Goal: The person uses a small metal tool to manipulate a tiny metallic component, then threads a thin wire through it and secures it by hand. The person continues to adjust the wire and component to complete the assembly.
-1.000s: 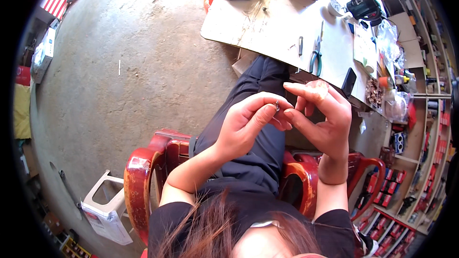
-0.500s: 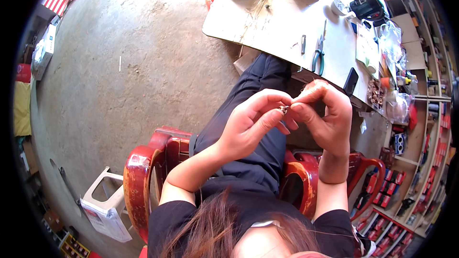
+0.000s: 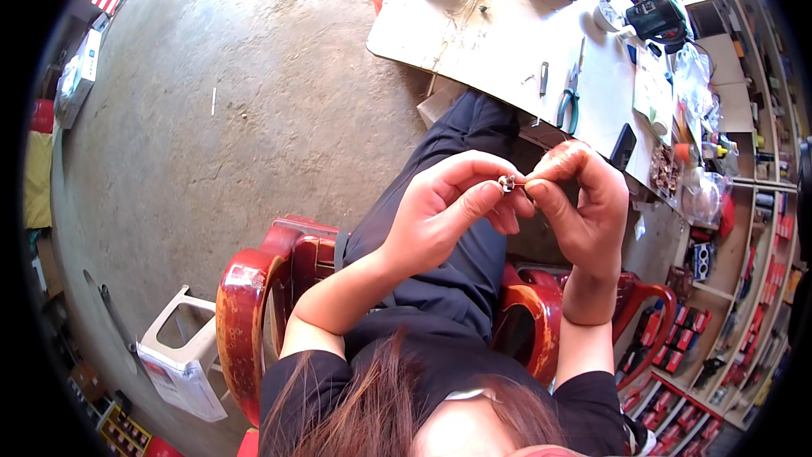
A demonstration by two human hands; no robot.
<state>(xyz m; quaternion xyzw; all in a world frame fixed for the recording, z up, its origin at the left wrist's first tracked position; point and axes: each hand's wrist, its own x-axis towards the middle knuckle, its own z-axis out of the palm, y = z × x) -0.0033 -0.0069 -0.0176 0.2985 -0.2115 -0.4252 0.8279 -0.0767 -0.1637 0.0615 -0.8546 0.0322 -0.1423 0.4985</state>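
Wood-tone shelving (image 3: 719, 291), lower R of frame, holds red boxes (image 3: 683, 334). Pale worktable (image 3: 499, 51), upper R, edge slanting down to R; rough concrete floor (image 3: 211, 144) upper L. Center: L hand (image 3: 441, 205) thumb + index pinch small shiny metal pc (image 3: 506, 184); R hand (image 3: 592, 213) thumb + index pinch its R end.

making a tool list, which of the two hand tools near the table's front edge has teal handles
The pliers, on the right: they have two teal handles, whereas the slim tool to their left is one straight piece without teal.
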